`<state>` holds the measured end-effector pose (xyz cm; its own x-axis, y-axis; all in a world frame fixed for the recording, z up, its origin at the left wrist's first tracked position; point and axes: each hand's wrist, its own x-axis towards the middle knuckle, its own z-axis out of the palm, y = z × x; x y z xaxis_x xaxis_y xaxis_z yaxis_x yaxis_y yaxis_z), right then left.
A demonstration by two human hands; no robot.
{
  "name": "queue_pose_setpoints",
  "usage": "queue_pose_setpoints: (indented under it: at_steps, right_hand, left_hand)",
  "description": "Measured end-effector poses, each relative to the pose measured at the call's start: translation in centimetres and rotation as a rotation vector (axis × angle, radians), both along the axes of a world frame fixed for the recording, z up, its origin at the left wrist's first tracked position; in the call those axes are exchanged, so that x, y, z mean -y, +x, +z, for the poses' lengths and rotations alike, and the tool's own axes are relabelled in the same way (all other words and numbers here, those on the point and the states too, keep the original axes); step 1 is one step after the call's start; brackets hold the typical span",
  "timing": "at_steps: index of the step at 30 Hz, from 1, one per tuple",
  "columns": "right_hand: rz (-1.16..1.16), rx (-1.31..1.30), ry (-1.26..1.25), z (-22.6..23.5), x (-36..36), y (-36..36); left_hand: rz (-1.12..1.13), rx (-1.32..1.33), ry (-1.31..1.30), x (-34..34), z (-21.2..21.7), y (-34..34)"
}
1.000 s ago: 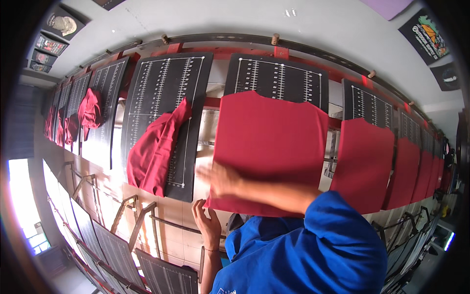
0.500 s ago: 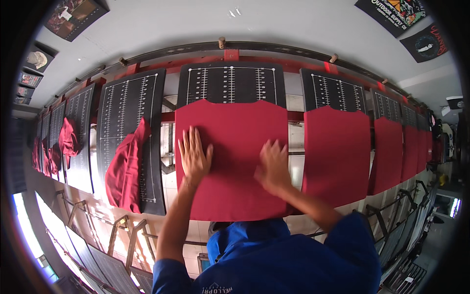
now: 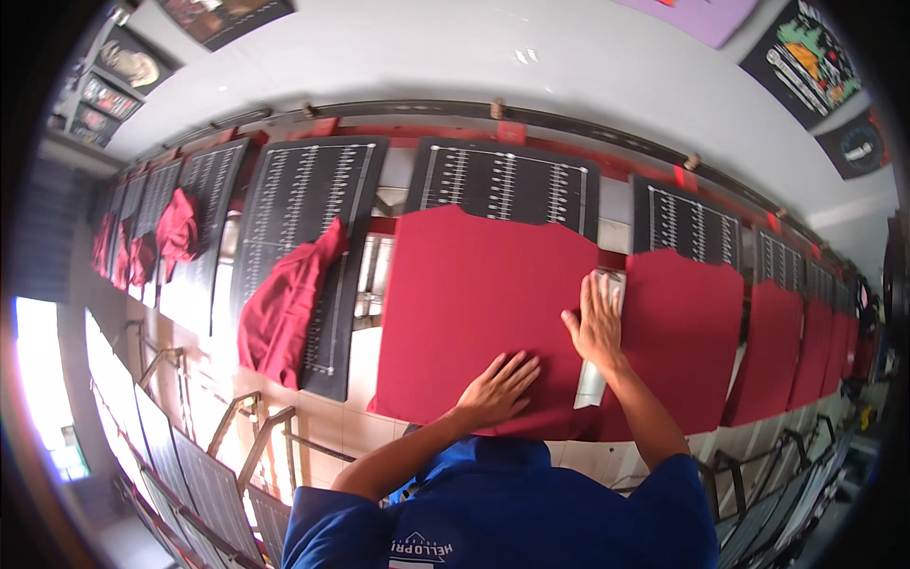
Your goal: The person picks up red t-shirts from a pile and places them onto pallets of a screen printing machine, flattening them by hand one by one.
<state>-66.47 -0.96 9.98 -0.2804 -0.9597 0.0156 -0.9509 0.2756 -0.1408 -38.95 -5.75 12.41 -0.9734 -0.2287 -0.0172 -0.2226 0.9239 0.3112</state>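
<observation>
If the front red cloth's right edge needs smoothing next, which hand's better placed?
Right, probably: the right hand is at the right edge of the front red cloth; the left hand lies farther in, toward the lower edge.

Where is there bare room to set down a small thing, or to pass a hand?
Bare surface shows on the middle board, above the flat red cloth, and on the next board left, above its bunched cloth. A hand might pass between these boards. Crowded: the flat red cloth, around the left hand and right hand.
</observation>
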Motion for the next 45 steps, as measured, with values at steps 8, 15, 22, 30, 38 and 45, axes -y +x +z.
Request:
queue_pose_setpoints:
  at_steps: [8, 15, 22, 30, 38, 45]
  right_hand:
    - [0.044, 0.012, -0.205, 1.0, 16.2, 13.7]
    - [0.68, 0.267, -0.149, 1.8, 11.0, 36.1]
    - [0.053, 0.333, -0.304, 3.7, 19.3, 50.6]
    - [-0.586, 1.26, -0.538, 6.2, 25.3, 55.9]
    - [-0.964, 1.192, -0.557, 1.2, 25.5, 56.1]
    - [-0.848, 0.802, -0.337, 0.9, 27.2, 62.5]
  left_hand:
    - [0.996, 0.12, -0.097, 5.2, 0.7, 27.9]
    - [1.551, -0.13, -0.241, 17.8, -0.5, 44.7]
    - [1.09, -0.131, 0.347, 28.5, -0.1, 51.2]
    - [0.806, -0.83, 1.013, 42.4, 7.1, 51.4]
    - [0.563, -0.145, 1.248, 40.4, -0.6, 53.2]
    - [0.526, 0.136, 1.621, 35.0, 3.5, 52.9]
